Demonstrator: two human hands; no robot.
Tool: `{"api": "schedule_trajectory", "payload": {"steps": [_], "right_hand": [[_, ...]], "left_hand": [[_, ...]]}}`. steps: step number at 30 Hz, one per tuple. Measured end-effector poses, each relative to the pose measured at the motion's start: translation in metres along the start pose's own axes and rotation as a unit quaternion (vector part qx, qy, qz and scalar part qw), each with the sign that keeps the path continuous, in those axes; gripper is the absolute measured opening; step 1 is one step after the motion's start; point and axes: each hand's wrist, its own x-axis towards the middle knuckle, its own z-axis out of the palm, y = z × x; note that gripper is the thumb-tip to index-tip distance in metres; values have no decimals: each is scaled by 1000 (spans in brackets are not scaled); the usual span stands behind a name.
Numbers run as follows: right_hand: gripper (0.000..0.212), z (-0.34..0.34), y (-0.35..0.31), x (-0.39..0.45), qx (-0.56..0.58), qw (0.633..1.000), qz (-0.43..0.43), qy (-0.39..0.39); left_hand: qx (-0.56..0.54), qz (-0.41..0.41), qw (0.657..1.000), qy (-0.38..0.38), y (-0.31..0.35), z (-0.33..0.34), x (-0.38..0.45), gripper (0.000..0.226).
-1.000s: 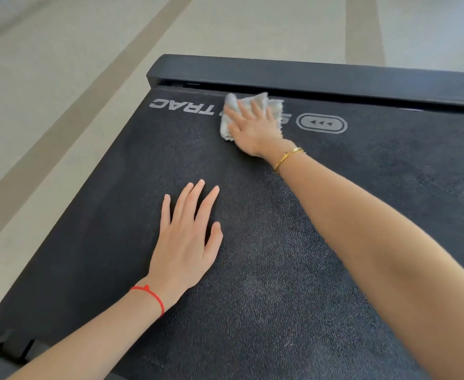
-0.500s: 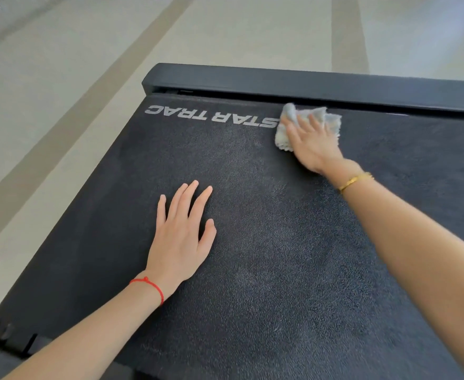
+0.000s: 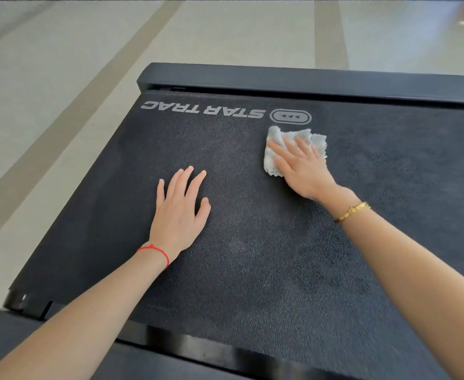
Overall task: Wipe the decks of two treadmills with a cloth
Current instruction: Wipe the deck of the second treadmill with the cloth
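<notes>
A black textured treadmill deck (image 3: 252,256) fills most of the view, with white "STAR TRAC" lettering near its far end. My right hand (image 3: 303,168) lies flat on a crumpled pale grey cloth (image 3: 273,152), pressing it onto the deck just below the logo; a gold bracelet is on that wrist. My left hand (image 3: 180,212) rests palm down on the deck to the left, fingers spread, holding nothing; a red string circles its wrist.
A black end cover (image 3: 307,80) runs across the deck's far end. Pale tiled floor (image 3: 60,78) with darker stripes lies beyond and to the left. A glossy black side rail (image 3: 198,344) borders the deck's near edge.
My right hand slid the cloth to the right along the far end, then pulled it back toward me below the logo. The left hand stayed planted on the deck.
</notes>
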Motion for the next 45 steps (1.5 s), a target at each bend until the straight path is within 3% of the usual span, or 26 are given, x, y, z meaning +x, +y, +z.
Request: {"api": "schedule_trajectory", "payload": {"steps": [5,7,12,14,19,23,26,32,37,39,42,45], "right_hand": [[51,20,-43,-90,9,987,-162,-16],[52,21,-39,-109,10,983,-184,-27],[50,12,-23,-93,-13,999,-53,2],[50,16,-38,-102,-10,999,-52,-4],[53,39,-88,-180,-84,969,-229,-49],[51,44,-89,-216,-31,957,-269,-102],[51,30,-63,-204,-48,967,-238,-75],[51,15,-41,-150,-38,999,-26,-4],[51,39,-83,-206,-57,981,-184,-32],[51,40,-80,-223,-34,976,-208,-54],[50,31,-57,-218,-31,976,-207,-53],[51,15,-24,-175,-48,992,-120,-16]], "left_hand": [[2,1,1000,6,0,1,-1,56],[-1,5,1000,8,0,1,-1,56],[-6,9,1000,9,-1,2,-1,54],[-7,8,1000,12,0,1,-2,54],[-12,10,1000,24,2,0,-4,54],[-15,12,1000,19,1,0,-5,54],[-13,13,1000,14,0,0,-5,54],[-2,6,1000,3,0,0,-3,54],[1,9,1000,16,2,-1,-5,54],[1,9,1000,13,2,-1,-6,54],[0,11,1000,7,1,-2,-5,55],[0,11,1000,2,0,-2,-5,55]]}}
